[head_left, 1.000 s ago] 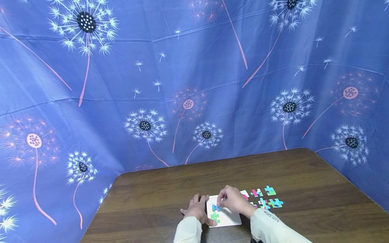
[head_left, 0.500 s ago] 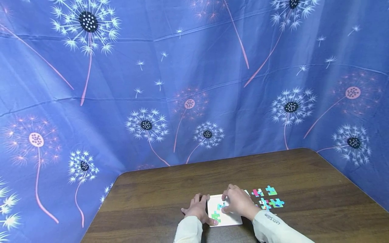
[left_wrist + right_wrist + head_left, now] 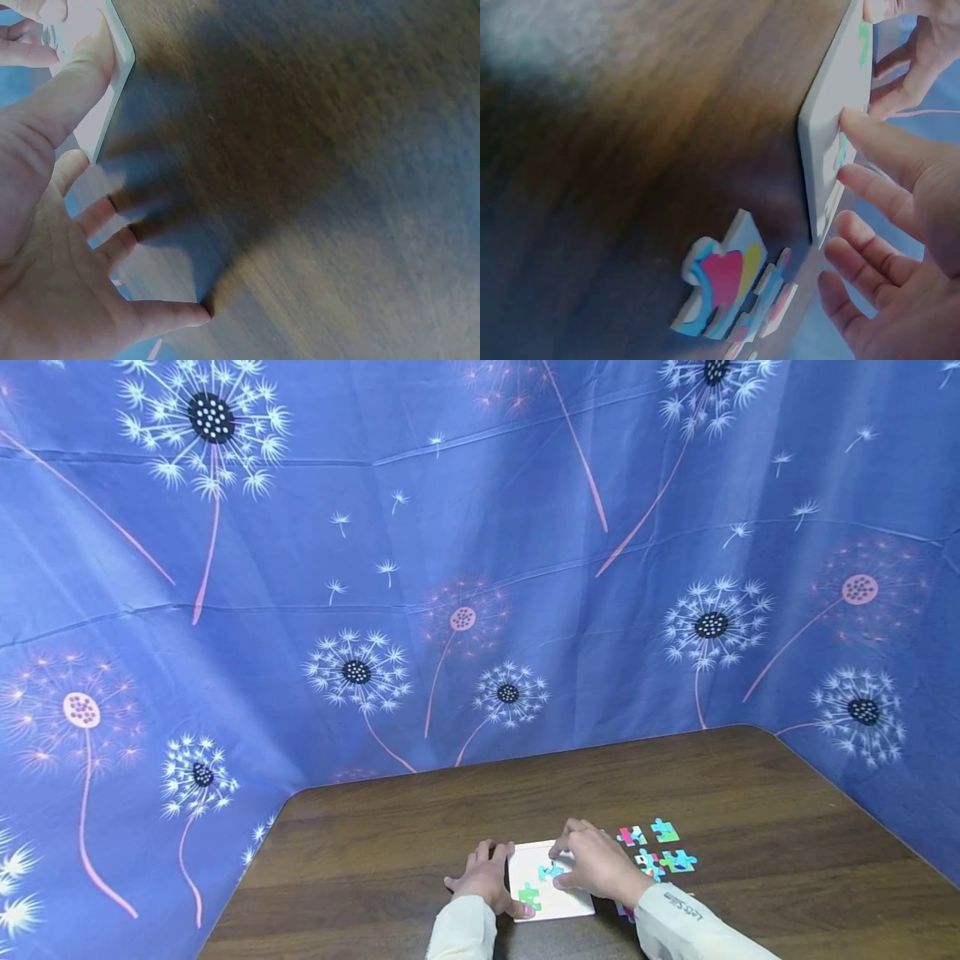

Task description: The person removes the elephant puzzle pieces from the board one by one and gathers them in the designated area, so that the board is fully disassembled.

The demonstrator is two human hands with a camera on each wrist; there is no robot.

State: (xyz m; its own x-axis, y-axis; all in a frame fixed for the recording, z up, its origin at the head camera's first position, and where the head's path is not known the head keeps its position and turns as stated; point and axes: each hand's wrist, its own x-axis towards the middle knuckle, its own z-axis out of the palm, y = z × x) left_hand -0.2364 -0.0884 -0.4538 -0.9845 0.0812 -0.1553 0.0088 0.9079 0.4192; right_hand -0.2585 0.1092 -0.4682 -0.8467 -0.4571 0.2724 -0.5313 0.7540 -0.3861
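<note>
A white puzzle board [image 3: 566,903] lies on the table near its front edge. At its left edge my left hand [image 3: 482,881] has its fingers spread on the table, and the thumb rests on the board's lower left corner beside a green puzzle piece [image 3: 529,896]. In the left wrist view, the left hand [image 3: 67,262] has its fingers stretched out. My right hand [image 3: 596,862] is over the board's right side. Its thumb and index finger pinch a blue puzzle piece [image 3: 550,871] low on the board, seen edge-on as a blue piece [image 3: 841,150] in the right wrist view.
Several loose pieces lie right of the board, among them a red and white piece [image 3: 632,836], a blue-green piece [image 3: 664,831] and another blue-green piece [image 3: 680,861]. A red and yellow piece [image 3: 724,277] lies nearest the right wrist camera. A blue dandelion curtain [image 3: 480,568] hangs behind the wooden table [image 3: 420,810].
My right hand has slid to the right across the board, and the blue puzzle piece has moved right with it. The left hand stays at the board's left edge.
</note>
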